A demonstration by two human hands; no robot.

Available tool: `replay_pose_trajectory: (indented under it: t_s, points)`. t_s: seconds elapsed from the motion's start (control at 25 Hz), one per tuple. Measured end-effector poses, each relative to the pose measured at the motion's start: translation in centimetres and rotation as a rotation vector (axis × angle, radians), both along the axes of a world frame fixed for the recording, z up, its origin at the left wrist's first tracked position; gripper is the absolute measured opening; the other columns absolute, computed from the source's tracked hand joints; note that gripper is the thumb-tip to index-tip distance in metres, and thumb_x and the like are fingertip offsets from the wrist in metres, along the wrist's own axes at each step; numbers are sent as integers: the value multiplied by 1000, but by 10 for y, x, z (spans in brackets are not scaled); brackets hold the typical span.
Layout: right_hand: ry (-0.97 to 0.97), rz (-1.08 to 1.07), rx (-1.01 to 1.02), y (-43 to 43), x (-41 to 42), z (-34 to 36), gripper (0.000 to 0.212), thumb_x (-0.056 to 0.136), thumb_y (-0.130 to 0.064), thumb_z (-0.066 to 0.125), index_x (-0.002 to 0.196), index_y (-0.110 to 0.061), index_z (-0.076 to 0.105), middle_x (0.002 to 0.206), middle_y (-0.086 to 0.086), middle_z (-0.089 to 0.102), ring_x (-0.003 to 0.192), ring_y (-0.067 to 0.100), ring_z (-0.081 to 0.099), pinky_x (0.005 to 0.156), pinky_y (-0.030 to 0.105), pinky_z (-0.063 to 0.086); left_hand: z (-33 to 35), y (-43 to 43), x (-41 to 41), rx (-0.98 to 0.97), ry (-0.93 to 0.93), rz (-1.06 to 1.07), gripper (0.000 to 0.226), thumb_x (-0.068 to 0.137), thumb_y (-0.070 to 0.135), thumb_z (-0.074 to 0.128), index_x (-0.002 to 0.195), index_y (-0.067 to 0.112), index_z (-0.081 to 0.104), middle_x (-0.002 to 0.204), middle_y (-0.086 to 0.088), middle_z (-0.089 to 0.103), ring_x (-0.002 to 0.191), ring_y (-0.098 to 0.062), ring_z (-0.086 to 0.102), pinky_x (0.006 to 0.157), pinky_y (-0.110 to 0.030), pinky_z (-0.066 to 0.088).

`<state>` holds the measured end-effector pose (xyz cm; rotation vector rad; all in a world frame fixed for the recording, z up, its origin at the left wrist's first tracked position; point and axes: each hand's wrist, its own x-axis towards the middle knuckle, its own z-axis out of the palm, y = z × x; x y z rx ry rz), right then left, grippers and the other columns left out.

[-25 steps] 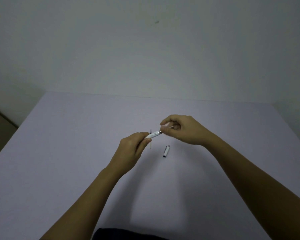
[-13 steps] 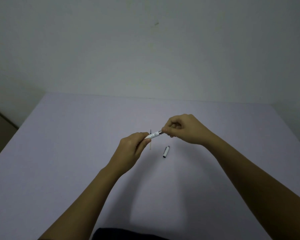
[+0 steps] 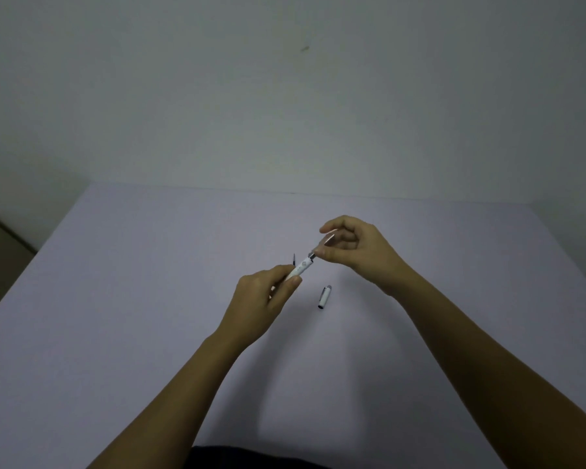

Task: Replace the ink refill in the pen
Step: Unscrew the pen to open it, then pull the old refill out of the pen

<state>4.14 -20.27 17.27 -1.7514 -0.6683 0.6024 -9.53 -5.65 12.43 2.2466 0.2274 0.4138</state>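
Observation:
My left hand (image 3: 263, 301) grips the lower end of a white pen barrel (image 3: 301, 267) held above the table. My right hand (image 3: 356, 248) pinches the pen's front section (image 3: 323, 245) at the barrel's upper end, next to a metal ring. A white pen cap (image 3: 324, 296) lies on the table just right of my left hand. A thin dark refill (image 3: 294, 258) lies on the table behind the barrel, mostly hidden by my left hand.
The pale lilac table (image 3: 149, 299) fills the lower view and ends at a plain wall at the back. Its left edge (image 3: 31, 265) drops toward a darker floor. My dark clothing (image 3: 251, 458) shows at the bottom edge.
My right hand's fingers have shifted on the front section and opened slightly, showing more of that part. The barrel, cap and refill stay where they were.

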Motion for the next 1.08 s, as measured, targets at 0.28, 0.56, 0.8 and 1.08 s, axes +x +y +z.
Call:
replay_pose_trajectory:
  t_s: [0.28, 0.56, 0.8, 1.08]
  points:
    - [266, -105, 58, 32, 12, -48, 17, 73, -10, 76, 87, -17, 68, 75, -9, 75, 79, 9, 72, 70, 12, 53, -30, -1, 23, 48, 92, 115, 24, 83, 29, 66, 78, 6, 69, 61, -7, 65, 56, -18, 55, 57, -35, 51]
    - [333, -292, 319, 45, 31, -44, 14, 78, -14, 71, 85, -27, 71, 76, -12, 75, 80, 0, 69, 69, 8, 50, -36, 1, 13, 28, 203, 120, 32, 84, 30, 64, 65, 4, 61, 57, -9, 61, 55, -22, 54, 59, -39, 50]
    - [355, -630, -149, 9, 33, -135, 19, 78, -19, 72, 96, -14, 72, 85, 1, 71, 84, 13, 63, 85, 27, 52, -21, 9, 26, -14, 125, 158, 31, 84, 29, 63, 58, 12, 60, 45, 15, 45, 46, -2, 46, 54, -6, 37]
    - [262, -720, -460, -4, 18, -183, 21, 77, -23, 73, 92, -9, 69, 93, 9, 73, 84, 18, 63, 73, 24, 45, -20, 19, 31, -21, 122, 175, 30, 84, 30, 63, 59, 13, 62, 47, 13, 49, 52, 0, 50, 54, -7, 37]
